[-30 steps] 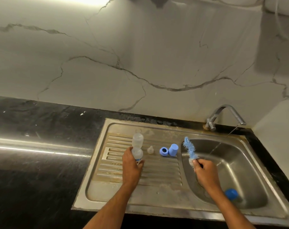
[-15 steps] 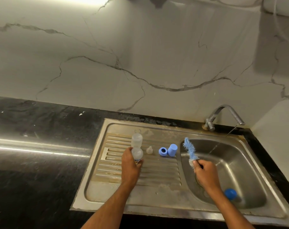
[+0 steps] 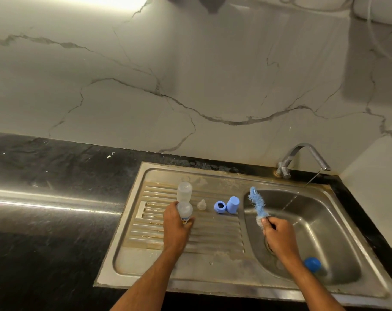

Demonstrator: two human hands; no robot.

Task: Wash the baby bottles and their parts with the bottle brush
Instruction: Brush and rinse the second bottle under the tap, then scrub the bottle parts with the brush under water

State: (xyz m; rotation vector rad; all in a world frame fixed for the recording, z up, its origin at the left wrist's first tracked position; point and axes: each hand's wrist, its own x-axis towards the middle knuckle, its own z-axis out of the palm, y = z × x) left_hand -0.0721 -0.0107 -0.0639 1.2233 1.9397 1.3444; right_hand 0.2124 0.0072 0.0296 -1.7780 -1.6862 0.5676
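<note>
Left hand [image 3: 176, 223] curled round a clear baby bottle [image 3: 184, 211]; right hand [image 3: 279, 235] gripping the bottle brush [image 3: 257, 204].

The steel sink [image 3: 132, 225] is set into the black tabletop [image 3: 44, 221], under a marbled wall [image 3: 190, 75]. The left hand holds its bottle over the ribbed drainboard, just in front of a second clear bottle [image 3: 184, 191] that stands there. The right hand holds the brush over the basin, blue bristles pointing up and away. The tap [image 3: 302, 157] runs a thin stream into the basin. On the drainboard between bottles and basin sit a blue cap [image 3: 232, 204], touching a blue ring [image 3: 220, 207], and a clear teat [image 3: 201, 204] standing apart. A blue cap-like piece [image 3: 312, 264] lies in the basin by the right forearm.
</note>
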